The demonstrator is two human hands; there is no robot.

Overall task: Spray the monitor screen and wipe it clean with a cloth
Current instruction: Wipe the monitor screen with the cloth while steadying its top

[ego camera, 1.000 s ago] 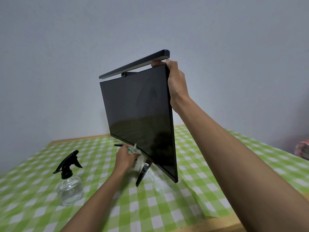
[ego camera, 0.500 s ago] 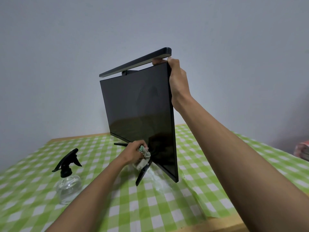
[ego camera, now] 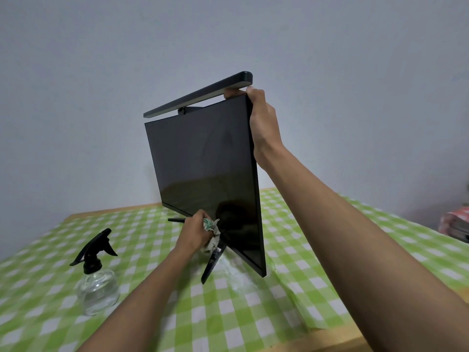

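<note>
A black monitor (ego camera: 203, 166) stands on its thin black stand on the table, its dark screen turned toward me and to the left. A long light bar (ego camera: 198, 97) sits along its top edge. My right hand (ego camera: 262, 123) grips the monitor's top right corner. My left hand (ego camera: 194, 233) holds a crumpled pale cloth (ego camera: 212, 232) with green print and presses it against the screen's lower edge, near the stand. A clear spray bottle (ego camera: 97, 283) with a black trigger head stands on the table to the left, apart from both hands.
A green-and-white checked tablecloth (ego camera: 279, 295) covers the wooden table, whose edge shows at the lower right. A grey wall rises close behind the monitor. Something pink and grey (ego camera: 455, 224) lies at the far right edge.
My left hand with the cloth has slid to the right along the screen's bottom edge. My right hand has kept its grip on the top corner.
</note>
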